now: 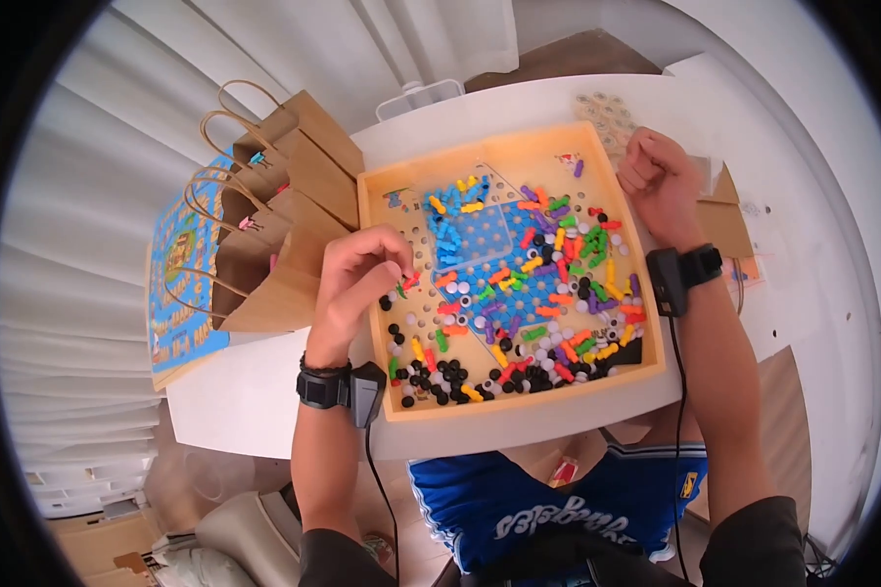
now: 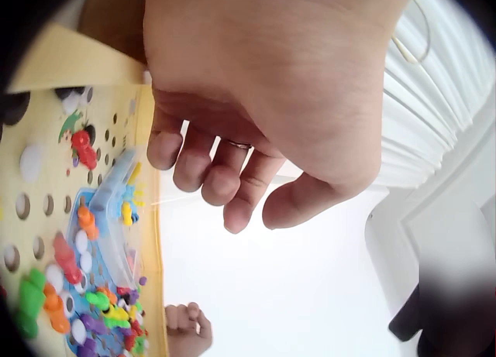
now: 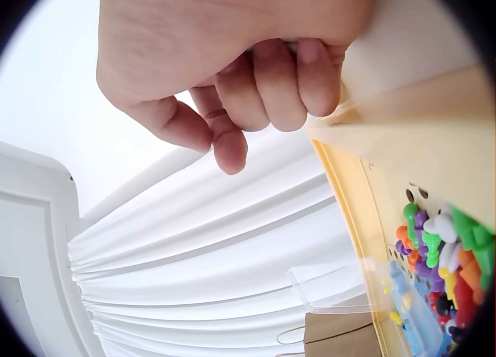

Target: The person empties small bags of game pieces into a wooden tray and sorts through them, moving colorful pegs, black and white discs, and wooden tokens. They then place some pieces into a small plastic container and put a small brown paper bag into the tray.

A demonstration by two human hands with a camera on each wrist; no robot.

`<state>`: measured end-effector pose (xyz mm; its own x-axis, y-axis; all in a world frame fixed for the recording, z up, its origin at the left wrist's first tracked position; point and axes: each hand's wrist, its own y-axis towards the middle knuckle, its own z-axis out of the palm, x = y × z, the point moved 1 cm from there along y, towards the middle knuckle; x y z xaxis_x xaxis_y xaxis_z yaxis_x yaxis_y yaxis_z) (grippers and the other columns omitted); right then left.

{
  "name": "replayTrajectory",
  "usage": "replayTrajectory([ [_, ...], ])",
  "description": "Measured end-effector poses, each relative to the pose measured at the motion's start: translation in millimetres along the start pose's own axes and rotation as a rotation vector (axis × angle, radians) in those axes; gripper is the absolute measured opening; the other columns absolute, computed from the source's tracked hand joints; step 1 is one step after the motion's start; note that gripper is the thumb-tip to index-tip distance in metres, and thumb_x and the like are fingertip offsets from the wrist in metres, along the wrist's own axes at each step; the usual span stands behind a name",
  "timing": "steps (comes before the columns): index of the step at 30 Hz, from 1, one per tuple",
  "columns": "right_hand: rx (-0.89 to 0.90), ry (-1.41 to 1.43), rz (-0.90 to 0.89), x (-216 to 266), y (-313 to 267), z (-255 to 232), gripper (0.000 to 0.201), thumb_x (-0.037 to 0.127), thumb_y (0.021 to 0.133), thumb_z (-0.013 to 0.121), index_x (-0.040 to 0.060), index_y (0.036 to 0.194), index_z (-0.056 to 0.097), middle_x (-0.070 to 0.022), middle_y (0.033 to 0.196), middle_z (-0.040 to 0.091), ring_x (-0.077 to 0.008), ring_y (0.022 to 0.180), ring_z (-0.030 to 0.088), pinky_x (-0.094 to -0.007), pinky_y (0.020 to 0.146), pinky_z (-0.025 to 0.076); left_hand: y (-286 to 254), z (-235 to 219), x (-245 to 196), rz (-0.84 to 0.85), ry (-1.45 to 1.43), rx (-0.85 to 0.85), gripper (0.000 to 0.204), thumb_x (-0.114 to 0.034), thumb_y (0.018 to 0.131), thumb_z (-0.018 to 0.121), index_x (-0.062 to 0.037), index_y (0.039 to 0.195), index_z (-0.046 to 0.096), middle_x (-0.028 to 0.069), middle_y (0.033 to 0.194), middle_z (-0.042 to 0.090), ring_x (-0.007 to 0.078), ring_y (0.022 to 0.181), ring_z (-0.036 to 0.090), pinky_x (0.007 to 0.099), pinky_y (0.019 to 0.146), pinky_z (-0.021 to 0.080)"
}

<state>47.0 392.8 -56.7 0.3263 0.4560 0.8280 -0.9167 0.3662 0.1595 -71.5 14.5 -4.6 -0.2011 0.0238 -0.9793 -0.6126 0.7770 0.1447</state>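
My left hand (image 1: 357,279) is over the left rim of a shallow wooden tray (image 1: 367,210), with loosely bent fingers. In the left wrist view a gap shows between thumb and index fingertip, nothing between them. A red peg (image 2: 84,149) lies on the tray floor near this hand. Along the right rim, my right hand (image 1: 664,186) hangs with loosely curled fingers and holds nothing visible. Many small coloured pegs (image 1: 592,245) and black and white round pieces (image 1: 450,377) are scattered in the tray. A clear plastic box (image 2: 116,245) there contains blue and yellow pegs.
Brown paper bags (image 1: 299,245) with small figures on them stand left of the tray, before a blue printed box (image 1: 181,284). Round tan pieces (image 1: 605,117) lie beyond the back right corner. Flat brown paper (image 1: 724,220) lies right of my right hand on the white table (image 1: 264,391).
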Motion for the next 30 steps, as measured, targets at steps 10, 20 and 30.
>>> replayTrajectory([
  [10, 0.004, 0.007, -0.007, 0, 0, 2, 0.026, 0.016, 0.099, 0.053, -0.0016, 0.081, 0.059, 0.0070, 0.057, 0.026, -0.0067, 0.048, 0.023, -0.0280, 0.048, 0.020, -37, 38, -43, 0.076, 0.990, 0.302, 0.021, 0.004, 0.079, 0.073, -0.0064, 0.096, 0.067, 0.0099, 0.099, 0.069, 0.0313, 0.095, 0.066, 0.0423, 0.089, 0.048],
  [20, 0.019, 0.018, -0.012, -1, -1, 0, 0.026, 0.016, 0.098, 0.056, -0.0010, 0.079, 0.061, 0.0077, 0.055, 0.030, -0.0060, 0.047, 0.023, -0.0277, 0.048, 0.019, -47, 52, -43, 0.005, 1.116, 0.381, 0.022, 0.000, 0.078, 0.077, -0.0075, 0.095, 0.065, 0.0085, 0.095, 0.067, 0.0299, 0.095, 0.065, 0.0401, 0.091, 0.043],
  [30, 0.025, 0.002, -0.017, -1, -3, 2, 0.024, 0.015, 0.098, 0.057, -0.0005, 0.080, 0.061, 0.0085, 0.055, 0.030, -0.0050, 0.047, 0.023, -0.0270, 0.048, 0.019, -49, 42, -44, 0.024, 1.098, 0.369, 0.020, 0.002, 0.080, 0.074, -0.0052, 0.097, 0.066, 0.0113, 0.099, 0.067, 0.0338, 0.098, 0.064, 0.0418, 0.087, 0.050],
])
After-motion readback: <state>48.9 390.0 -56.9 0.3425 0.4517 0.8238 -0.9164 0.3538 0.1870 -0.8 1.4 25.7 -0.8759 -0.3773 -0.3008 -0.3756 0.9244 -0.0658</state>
